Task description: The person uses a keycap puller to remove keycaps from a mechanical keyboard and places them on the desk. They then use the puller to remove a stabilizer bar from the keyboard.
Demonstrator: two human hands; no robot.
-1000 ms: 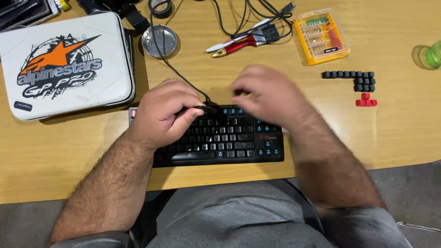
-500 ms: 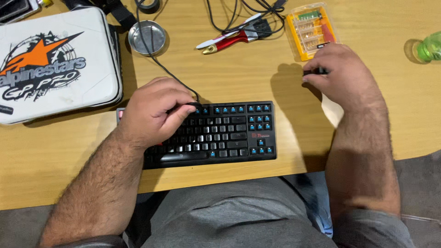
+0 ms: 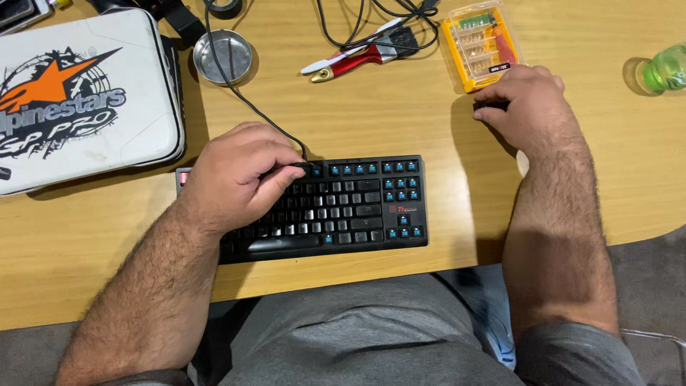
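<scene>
Right hand (image 3: pixel 529 107) moved to keycaps, one keyboard (image 3: pixel 357 207)

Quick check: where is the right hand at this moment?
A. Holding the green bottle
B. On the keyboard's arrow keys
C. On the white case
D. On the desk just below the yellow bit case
D: the right hand rests on the desk just below the yellow bit case, over small dark pieces, clear of the keyboard.

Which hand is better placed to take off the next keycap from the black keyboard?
Probably the left hand: it rests on the black keyboard, pinching a small dark tool at the top key row. The right hand lies away on the wooden table, beside the yellow screwdriver case.
</scene>
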